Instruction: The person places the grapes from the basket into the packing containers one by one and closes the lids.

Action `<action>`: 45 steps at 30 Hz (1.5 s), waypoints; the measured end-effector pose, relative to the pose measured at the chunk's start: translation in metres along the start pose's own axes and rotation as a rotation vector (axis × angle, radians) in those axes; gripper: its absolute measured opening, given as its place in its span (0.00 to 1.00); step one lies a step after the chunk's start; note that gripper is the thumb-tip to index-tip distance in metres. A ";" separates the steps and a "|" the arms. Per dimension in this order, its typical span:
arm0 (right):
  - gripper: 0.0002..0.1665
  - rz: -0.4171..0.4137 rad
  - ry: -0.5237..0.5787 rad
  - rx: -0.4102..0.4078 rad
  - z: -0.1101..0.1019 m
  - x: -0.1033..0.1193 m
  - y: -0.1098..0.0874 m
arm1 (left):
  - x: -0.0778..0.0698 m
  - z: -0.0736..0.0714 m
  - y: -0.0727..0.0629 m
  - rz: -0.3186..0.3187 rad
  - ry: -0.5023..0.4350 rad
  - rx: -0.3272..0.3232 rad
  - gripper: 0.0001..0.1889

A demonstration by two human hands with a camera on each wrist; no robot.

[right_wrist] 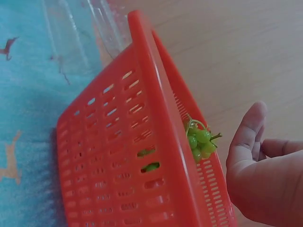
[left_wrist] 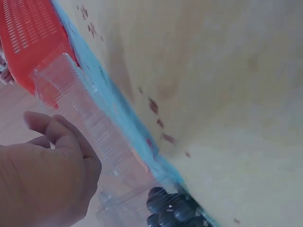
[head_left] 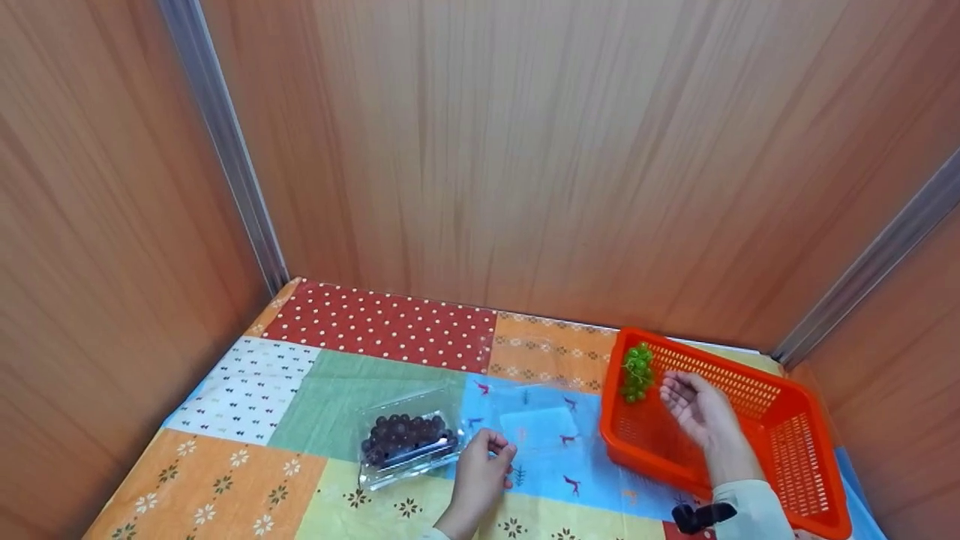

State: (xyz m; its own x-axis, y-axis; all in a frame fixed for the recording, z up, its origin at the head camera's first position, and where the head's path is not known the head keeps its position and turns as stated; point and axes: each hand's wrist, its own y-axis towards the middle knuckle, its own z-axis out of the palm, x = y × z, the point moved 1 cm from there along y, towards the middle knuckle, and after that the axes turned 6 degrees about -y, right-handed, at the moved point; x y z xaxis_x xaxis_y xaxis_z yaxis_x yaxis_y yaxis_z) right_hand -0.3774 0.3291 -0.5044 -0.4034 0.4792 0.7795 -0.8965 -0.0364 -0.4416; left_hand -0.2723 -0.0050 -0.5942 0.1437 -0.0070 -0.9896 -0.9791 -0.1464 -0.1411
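My left hand (head_left: 480,474) hovers with loosely bent fingers just right of a clear plastic box (head_left: 375,480). Dark purple grapes (head_left: 405,436) lie in that box, and they also show at the bottom of the left wrist view (left_wrist: 173,208). Farther right is another clear plastic container (head_left: 536,429), with no fruit visible in it. My right hand (head_left: 701,412) is over the orange-red basket (head_left: 645,469), palm partly turned up, fingers relaxed and holding nothing. Beside it, at the basket's left end, sits a bunch of green grapes (head_left: 637,373), apart from the fingers.
A patchwork-print cloth (head_left: 217,469) covers the table. Wood-grain panels (head_left: 525,150) stand behind and on both sides, joined by metal corner strips (head_left: 225,142). The basket reaches close to the right-hand edge of the table.
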 end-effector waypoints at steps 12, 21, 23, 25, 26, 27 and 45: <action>0.15 0.049 -0.029 -0.029 -0.005 0.002 0.009 | 0.013 0.008 -0.008 -0.068 -0.148 -0.022 0.11; 0.12 0.053 -0.192 -0.027 -0.002 0.016 0.016 | 0.015 0.007 -0.016 -0.100 -0.269 0.030 0.25; 0.11 0.052 -0.238 -0.024 -0.001 0.020 0.018 | 0.015 0.006 -0.016 -0.130 -0.275 0.034 0.22; 0.11 0.045 -0.287 -0.026 0.001 0.025 0.020 | 0.015 0.005 -0.016 -0.175 -0.276 0.044 0.20; 0.11 0.041 -0.311 -0.023 0.001 0.027 0.022 | 0.016 0.005 -0.017 -0.193 -0.269 0.053 0.19; 0.11 0.037 -0.331 -0.024 0.001 0.030 0.023 | 0.016 0.004 -0.017 -0.212 -0.261 0.064 0.19; 0.13 0.041 -0.484 -0.026 -0.004 0.051 0.049 | 0.012 -0.003 -0.021 -0.246 -0.246 0.212 0.17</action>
State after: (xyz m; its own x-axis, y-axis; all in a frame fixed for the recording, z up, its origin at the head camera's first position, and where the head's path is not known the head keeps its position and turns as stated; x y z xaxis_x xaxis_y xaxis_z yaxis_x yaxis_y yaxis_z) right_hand -0.4410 0.3551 -0.4875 -0.4830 0.0151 0.8755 -0.8755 -0.0222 -0.4826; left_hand -0.2499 -0.0051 -0.6027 0.3637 0.2435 -0.8991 -0.9315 0.0936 -0.3515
